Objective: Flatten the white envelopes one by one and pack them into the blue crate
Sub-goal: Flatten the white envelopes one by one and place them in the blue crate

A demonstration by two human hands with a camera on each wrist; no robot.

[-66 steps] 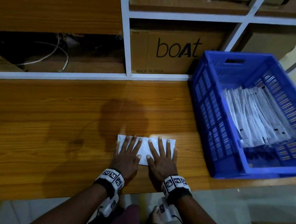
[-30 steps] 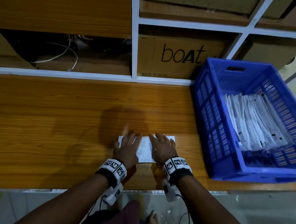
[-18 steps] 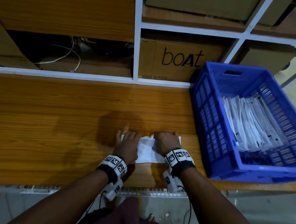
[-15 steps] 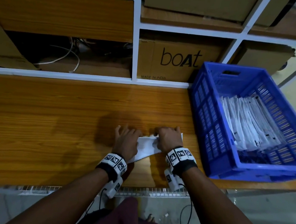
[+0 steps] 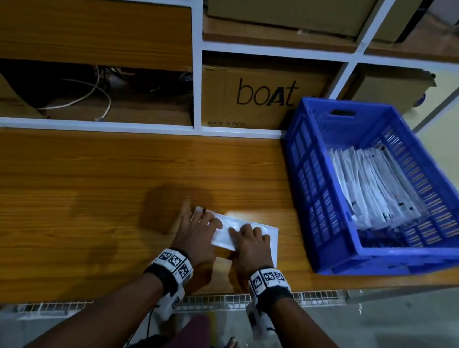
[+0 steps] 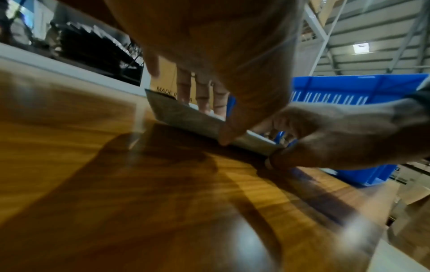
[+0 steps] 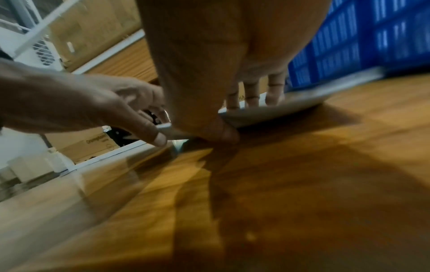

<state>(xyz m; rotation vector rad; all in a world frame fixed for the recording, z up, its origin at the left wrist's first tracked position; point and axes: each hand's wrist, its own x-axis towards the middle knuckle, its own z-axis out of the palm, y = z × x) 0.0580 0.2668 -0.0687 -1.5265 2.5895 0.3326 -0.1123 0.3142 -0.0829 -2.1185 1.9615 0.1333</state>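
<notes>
An envelope lies on a shelf board at 6 o'clock, under both hands. A crate holding stacked envelopes sits at 3 o'clock. A carton stands behind at 12 o'clock, cables at 10 o'clock

Bare wooden shelf lies open leftward; the blue crate wall blocks the right.

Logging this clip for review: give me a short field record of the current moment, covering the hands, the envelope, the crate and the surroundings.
surface: wooden shelf top
envelope in work: white envelope, near edge lifted off the wood
left hand: pinches envelope's left part, thumb under
right hand: pinches envelope's right part, thumb under
blue crate: right of the hands, on the shelf top
crate contents: packed envelopes
behind: boAt carton
</notes>
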